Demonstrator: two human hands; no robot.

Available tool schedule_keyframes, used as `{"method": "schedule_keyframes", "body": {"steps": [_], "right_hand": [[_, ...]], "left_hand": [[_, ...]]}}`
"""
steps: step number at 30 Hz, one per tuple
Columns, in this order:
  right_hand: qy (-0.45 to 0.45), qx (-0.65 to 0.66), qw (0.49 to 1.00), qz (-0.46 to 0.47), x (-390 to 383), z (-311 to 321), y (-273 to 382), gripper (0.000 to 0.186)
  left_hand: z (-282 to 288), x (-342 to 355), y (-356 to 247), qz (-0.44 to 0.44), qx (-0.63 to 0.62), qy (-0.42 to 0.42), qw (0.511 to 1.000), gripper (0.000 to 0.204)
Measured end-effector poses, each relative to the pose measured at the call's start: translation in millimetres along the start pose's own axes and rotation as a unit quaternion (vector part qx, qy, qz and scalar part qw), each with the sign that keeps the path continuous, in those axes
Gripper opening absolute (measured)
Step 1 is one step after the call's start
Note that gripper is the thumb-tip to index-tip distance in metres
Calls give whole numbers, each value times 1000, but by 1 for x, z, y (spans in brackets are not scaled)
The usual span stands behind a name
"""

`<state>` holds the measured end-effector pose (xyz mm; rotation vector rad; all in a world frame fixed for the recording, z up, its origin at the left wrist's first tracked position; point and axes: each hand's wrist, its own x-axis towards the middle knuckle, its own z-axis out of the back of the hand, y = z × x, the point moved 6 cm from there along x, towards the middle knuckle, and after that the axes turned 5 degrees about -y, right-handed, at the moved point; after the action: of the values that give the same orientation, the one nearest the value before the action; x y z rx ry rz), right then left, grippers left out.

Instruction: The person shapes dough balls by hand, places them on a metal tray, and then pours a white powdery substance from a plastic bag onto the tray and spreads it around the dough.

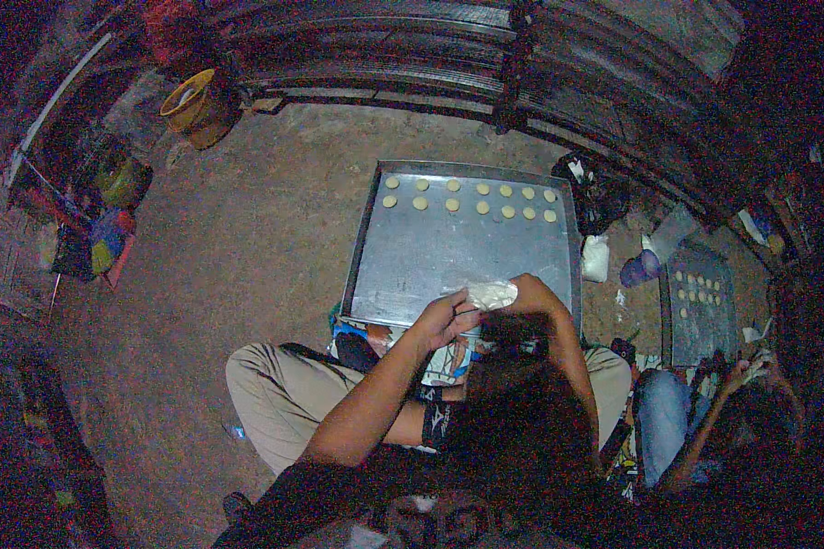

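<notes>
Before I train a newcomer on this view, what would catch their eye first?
Probably the large metal tray in mid-picture, with two rows of pale dough-like discs along its far side. Next, the left hand and right hand over its near part, a whitish bundle between them.

A big, flat, gray metal tray [458, 252] with raised sides holds small, round, pale yellow discs [452, 205] in two rows of seven near its far edge.
</notes>
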<state>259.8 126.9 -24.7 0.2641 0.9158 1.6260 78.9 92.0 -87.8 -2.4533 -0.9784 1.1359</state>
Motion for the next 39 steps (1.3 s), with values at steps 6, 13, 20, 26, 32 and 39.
{"method": "schedule_keyframes", "body": {"steps": [6, 13, 20, 26, 32, 39], "right_hand": [[-8, -65, 996, 58, 3, -3, -3, 52], [-51, -87, 993, 59, 2, 6, -8, 47], [-164, -92, 982, 31, 2, 7, -17, 40], [-127, -62, 990, -9, -10, 21, 8, 54], [-145, -12, 987, -60, -11, 19, -2, 60], [-50, 13, 998, -41, 5, 11, -16, 55]], "left_hand": [[9, 8, 6, 49, 10, 18, 999, 40], [5, 5, 3, 79, -5, 32, 996, 44], [-1, -8, -7, 37, 70, 7, 997, 42], [26, -13, -36, -108, 219, -91, 966, 30], [25, -25, -55, -282, 560, -194, 754, 34], [-70, -67, -47, -548, 636, -37, 542, 53]]}}
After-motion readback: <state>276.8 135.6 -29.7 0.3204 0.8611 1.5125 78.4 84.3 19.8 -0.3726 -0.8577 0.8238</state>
